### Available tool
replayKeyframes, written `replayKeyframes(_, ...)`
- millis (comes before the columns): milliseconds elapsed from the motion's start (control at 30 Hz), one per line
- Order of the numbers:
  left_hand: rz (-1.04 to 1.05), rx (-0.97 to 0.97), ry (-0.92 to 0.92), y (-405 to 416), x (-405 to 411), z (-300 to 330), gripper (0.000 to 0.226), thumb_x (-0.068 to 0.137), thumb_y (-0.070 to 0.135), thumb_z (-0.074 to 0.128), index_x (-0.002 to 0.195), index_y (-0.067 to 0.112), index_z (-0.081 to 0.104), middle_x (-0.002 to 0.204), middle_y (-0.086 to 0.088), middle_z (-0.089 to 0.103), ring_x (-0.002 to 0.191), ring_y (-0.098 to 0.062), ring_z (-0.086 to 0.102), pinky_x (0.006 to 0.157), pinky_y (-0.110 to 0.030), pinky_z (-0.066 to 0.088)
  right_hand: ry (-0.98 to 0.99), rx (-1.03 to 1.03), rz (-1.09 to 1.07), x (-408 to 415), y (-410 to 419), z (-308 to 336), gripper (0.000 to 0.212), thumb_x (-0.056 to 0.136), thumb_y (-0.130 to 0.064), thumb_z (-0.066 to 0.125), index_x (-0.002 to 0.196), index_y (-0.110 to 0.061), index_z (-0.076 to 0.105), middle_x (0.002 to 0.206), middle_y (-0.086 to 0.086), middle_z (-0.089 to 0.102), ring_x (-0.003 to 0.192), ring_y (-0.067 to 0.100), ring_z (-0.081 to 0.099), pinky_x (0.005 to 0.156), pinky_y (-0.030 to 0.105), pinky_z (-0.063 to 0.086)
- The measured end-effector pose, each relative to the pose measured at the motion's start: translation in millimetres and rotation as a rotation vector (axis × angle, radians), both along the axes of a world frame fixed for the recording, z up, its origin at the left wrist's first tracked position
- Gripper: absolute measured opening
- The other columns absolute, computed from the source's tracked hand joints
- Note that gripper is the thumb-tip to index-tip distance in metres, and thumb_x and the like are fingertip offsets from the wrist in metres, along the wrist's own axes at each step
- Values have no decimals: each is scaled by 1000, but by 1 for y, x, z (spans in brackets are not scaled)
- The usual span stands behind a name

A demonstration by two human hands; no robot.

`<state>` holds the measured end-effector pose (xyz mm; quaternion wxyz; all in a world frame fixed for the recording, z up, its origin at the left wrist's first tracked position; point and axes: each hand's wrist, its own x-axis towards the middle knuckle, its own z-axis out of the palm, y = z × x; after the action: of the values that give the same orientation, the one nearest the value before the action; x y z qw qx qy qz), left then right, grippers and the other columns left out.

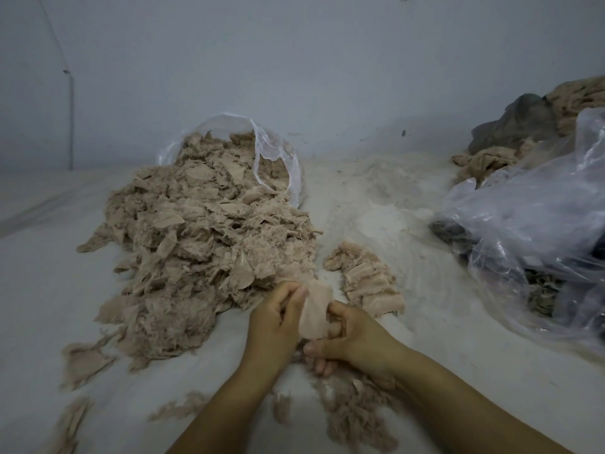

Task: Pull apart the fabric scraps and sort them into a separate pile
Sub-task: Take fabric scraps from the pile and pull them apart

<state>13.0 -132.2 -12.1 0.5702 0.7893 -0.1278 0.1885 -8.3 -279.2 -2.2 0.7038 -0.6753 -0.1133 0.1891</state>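
Both hands met just in front of the big heap of beige fabric scraps (203, 250), which served as the landmark for everything else. The left hand (273, 322) had its fingers curled round one edge of a single pale pink mesh scrap (314, 309), and the right hand (353, 339) pinched the other edge between thumb and bent fingers, so the piece stood stretched upright between them. The heap spilled forward out of a clear plastic bag (278, 152) lying open at its far end, against the grey wall (294, 60). Just to the right of the heap, and apart from it, lay the small sorted pile (366, 276) of flatter, squarish pieces, near the right hand's knuckles. Loose fluffy shreds (353, 417) were scattered on the white cloth-covered surface (49, 290) nearer the person than the heap, under and between the forearms. Well to the right of the heap sat a crumpled clear plastic sack (540, 224) with dark material showing inside, and behind it a mound of tan and grey cloth (530, 126). No writing, label or brand could be read anywhere.
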Motion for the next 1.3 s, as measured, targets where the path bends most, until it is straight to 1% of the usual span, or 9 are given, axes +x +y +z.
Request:
replayKeyframes(133,122,-158,61,18,12,5,22,97,15,48,79,13,60,68,-9,57,62,-15,49,60,-31,40,-11,-130,95,1,-8,2,42,78,3,74,113,-9,54,68,8,71,53,16,66,52,24,54)
replayKeyframes(233,105,-165,42,23,13,9,25,96,14,49,74,19,60,63,2,56,57,-5,49,55,-21,39,-42,-210,188,0,-13,4,49,76,-12,79,115,-25,53,80,3,74,57,19,65,53,27,53)
replayKeyframes(367,-232,89,32,4,-1,3,23,93,14,55,84,32,66,76,16,67,70,2,60,64,-12,45,-140,-125,-73,3,-10,3,36,76,-37,77,100,-18,59,66,-6,67,40,8,52,37,19,39)
replayKeyframes(567,27,68,36,11,8,1,25,96,23,49,72,29,52,54,10,50,49,1,45,49,-14,33,-212,90,-548,14,-18,5,13,82,-14,71,74,-11,62,47,-7,55,36,5,43,39,17,37)
replayKeyframes(700,174,134,165,20,11,1,32,84,54,53,81,22,51,60,12,48,52,-3,44,49,-19,32,-228,-305,-791,29,-48,5,30,77,-23,78,99,-20,58,91,-3,60,70,9,59,60,22,47)
replayKeyframes(833,153,410,280,20,10,-6,42,86,32,66,123,20,49,91,6,57,82,-6,54,63,-14,39,-404,-465,-809,28,-39,-2,25,82,-21,70,98,-30,54,103,-2,54,81,6,55,74,23,45)
replayKeyframes(1033,-313,-405,626,10,2,11,16,82,0,64,97,6,61,57,0,62,48,-8,55,47,-21,48,-31,-18,-338,16,-7,-11,28,89,-37,62,111,-18,63,60,1,63,52,12,59,49,23,49)
replayKeyframes(1167,-549,-399,652,11,-4,14,21,67,12,72,81,7,58,60,-5,63,53,-12,60,47,-20,50,105,134,-244,17,-6,-10,12,91,-19,61,92,-8,66,57,5,59,46,10,49,42,19,40)
replayKeyframes(1300,-353,-447,741,7,-1,11,28,69,26,72,81,6,56,59,-4,61,49,-11,58,44,-22,49,-24,39,-339,17,-9,-13,10,87,-2,64,80,-9,63,48,-2,52,40,7,43,41,18,38)
